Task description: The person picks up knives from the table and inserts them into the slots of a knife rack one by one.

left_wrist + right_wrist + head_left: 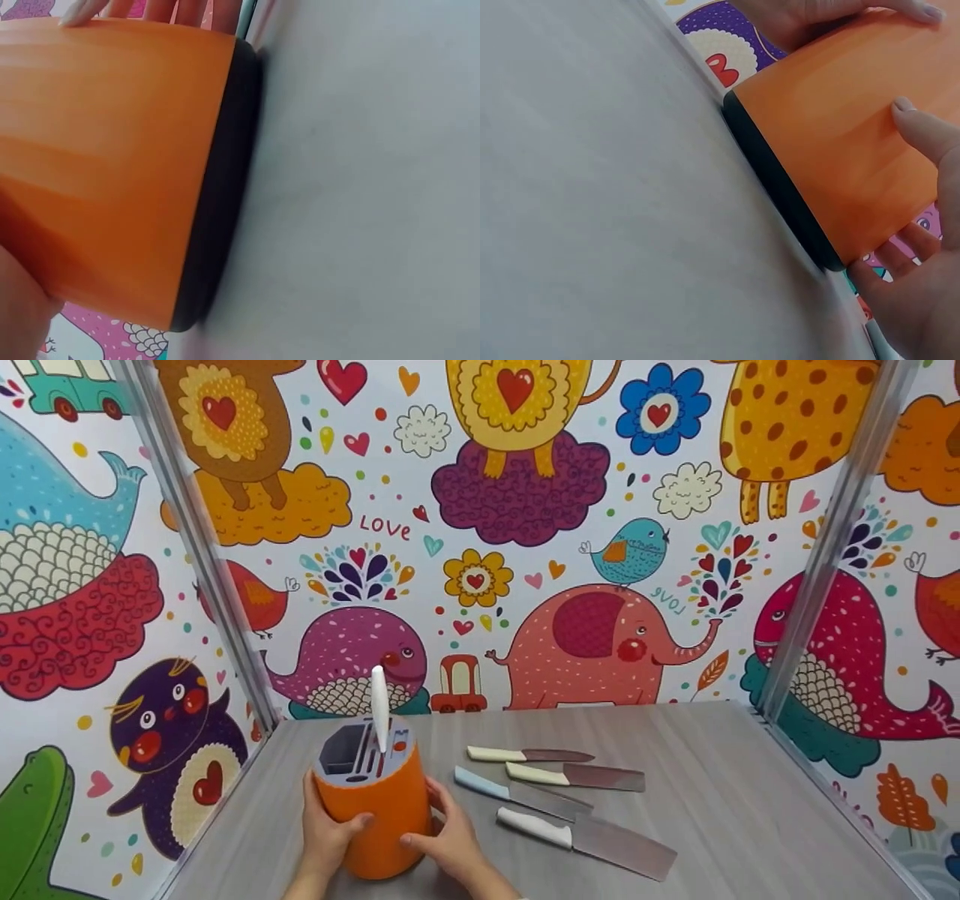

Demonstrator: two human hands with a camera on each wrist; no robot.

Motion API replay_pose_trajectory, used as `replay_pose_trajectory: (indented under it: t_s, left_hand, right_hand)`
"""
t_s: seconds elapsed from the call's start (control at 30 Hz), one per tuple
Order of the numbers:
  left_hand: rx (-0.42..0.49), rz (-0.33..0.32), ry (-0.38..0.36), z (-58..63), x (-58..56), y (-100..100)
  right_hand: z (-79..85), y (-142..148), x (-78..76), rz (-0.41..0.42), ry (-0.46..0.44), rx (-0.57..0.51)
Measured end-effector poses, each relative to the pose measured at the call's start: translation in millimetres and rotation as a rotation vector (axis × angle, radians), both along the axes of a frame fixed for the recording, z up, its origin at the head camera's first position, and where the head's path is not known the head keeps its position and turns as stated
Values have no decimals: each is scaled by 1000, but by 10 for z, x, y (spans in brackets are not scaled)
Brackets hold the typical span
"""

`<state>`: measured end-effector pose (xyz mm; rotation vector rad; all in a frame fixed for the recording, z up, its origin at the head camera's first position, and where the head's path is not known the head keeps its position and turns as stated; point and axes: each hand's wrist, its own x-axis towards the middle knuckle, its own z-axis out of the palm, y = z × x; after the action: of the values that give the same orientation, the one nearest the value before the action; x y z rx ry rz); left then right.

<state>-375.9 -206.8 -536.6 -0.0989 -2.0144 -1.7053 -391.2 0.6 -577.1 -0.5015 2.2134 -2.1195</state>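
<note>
An orange knife block (386, 829) with a grey slotted top stands upright on the table, its dark base (221, 187) right at the tabletop. One white handle (380, 709) sticks up out of a slot; whatever is below it is hidden inside. My left hand (326, 832) grips the block's left side, thumb across the front. On the other side my right hand (456, 832) holds it, with the thumb on the front and fingers round the right side. In the right wrist view, the right thumb (922, 131) lies on the orange wall.
Several knives lie right of the block: a slim pale-handled knife (529, 754), a pale-handled cleaver (577, 775), a blue-handled knife (521, 793) and a large white-handled cleaver (589, 840). Printed panels (480, 547) with metal corner posts (814, 532) enclose the table's back and sides.
</note>
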Motion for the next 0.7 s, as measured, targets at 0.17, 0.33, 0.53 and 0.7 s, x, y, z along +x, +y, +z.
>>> replay_pose_trajectory:
  t_s: [0.17, 0.33, 0.53, 0.7]
  left_hand:
    - [16, 7, -5, 5, 13, 29]
    - [17, 22, 7, 15, 5, 27]
    - [-15, 33, -25, 11, 7, 49]
    - [-16, 48, -21, -9, 7, 46]
  right_hand:
    - [-32, 57, 0, 69, -7, -4]
    - [-25, 148, -3, 162, 31, 21]
    - [-20, 317, -4, 178, 83, 30]
    - [18, 448, -17, 117, 114, 32]
